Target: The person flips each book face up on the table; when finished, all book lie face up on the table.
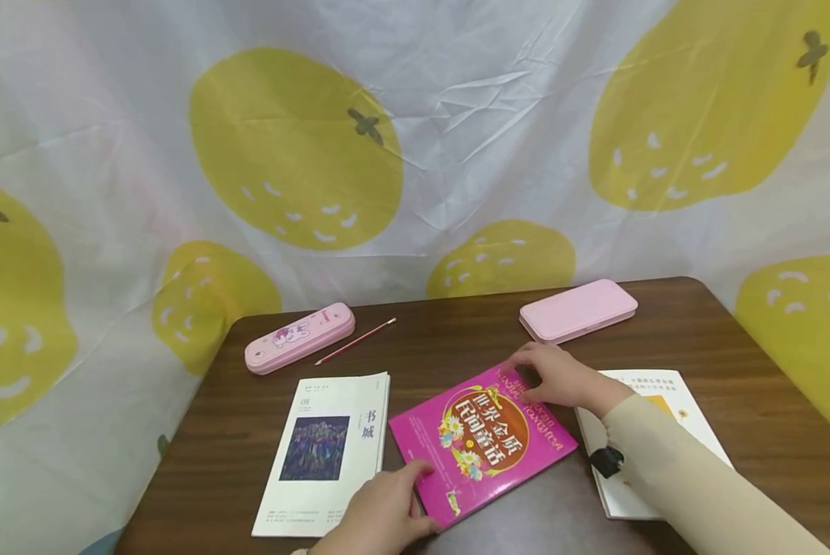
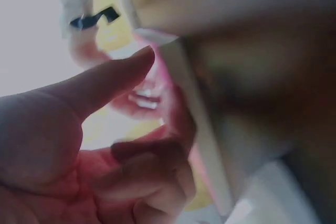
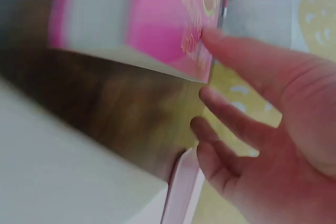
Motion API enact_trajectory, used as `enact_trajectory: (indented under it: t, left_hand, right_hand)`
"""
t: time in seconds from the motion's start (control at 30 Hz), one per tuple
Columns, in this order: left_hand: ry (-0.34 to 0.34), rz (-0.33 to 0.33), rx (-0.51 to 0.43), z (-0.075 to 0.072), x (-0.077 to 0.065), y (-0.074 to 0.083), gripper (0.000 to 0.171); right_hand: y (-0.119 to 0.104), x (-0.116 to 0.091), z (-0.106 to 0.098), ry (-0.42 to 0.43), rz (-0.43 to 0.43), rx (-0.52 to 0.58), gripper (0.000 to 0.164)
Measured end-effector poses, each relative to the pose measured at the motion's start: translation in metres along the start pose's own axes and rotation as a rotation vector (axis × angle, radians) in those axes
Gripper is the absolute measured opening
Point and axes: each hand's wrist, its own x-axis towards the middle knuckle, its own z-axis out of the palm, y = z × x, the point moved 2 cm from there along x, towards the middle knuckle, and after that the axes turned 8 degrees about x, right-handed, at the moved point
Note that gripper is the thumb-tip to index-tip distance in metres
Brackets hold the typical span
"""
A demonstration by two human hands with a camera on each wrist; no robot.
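Note:
A magenta paperback book (image 1: 415,432) lies angled at the middle of the table. At its near left corner my left hand (image 1: 380,512) pinches it, thumb over the cover and bent fingers along the edge. In the left wrist view the left hand's (image 2: 121,150) thumb and index finger sit about the book's page edge (image 2: 197,108). My right hand (image 1: 560,378) is over the far right corner. The right wrist view has its thumb touching the cover (image 3: 163,30), with the other fingers loosely bent beyond the edge, apart from the book.
A white book (image 1: 283,447) lies on the left, another white book (image 1: 636,505) partly under my right forearm. Behind are a pink rabbit-print pencil case (image 1: 300,338), a red pencil (image 1: 355,341) and a plain pink case (image 1: 577,310). A lemon-print curtain (image 1: 415,154) hangs behind the table.

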Motion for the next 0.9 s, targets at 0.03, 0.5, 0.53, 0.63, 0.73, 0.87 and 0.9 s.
enact_trajectory:
  t: [0.03,0.5,0.53,0.63,0.73,0.87,0.9]
  left_hand:
    - [0.007,0.008,0.032,-0.003,0.002,0.003,0.062]
    - [0.198,-0.009,0.304,-0.053,0.057,-0.032,0.026]
    - [0.196,-0.005,0.310,-0.053,0.060,-0.036,0.025]
    - [0.188,0.020,0.319,-0.052,0.065,-0.044,0.023]
    - [0.178,0.055,0.322,-0.051,0.068,-0.046,0.022]
    - [0.162,0.073,0.289,-0.050,0.072,-0.049,0.021]
    - [0.153,0.071,0.270,-0.049,0.073,-0.049,0.022]
  right_hand:
    - [-0.002,-0.006,-0.001,0.023,0.009,-0.037,0.041]
    - [-0.025,-0.077,0.006,0.053,0.133,-0.133,0.036]
    - [-0.027,-0.080,0.006,0.047,0.132,-0.130,0.037]
    - [-0.030,-0.088,0.007,0.035,0.120,-0.128,0.041]
    - [-0.032,-0.093,0.007,0.031,0.104,-0.118,0.043]
    - [-0.032,-0.096,0.009,0.046,0.089,-0.122,0.042]
    - [-0.032,-0.096,0.010,0.054,0.089,-0.130,0.041]
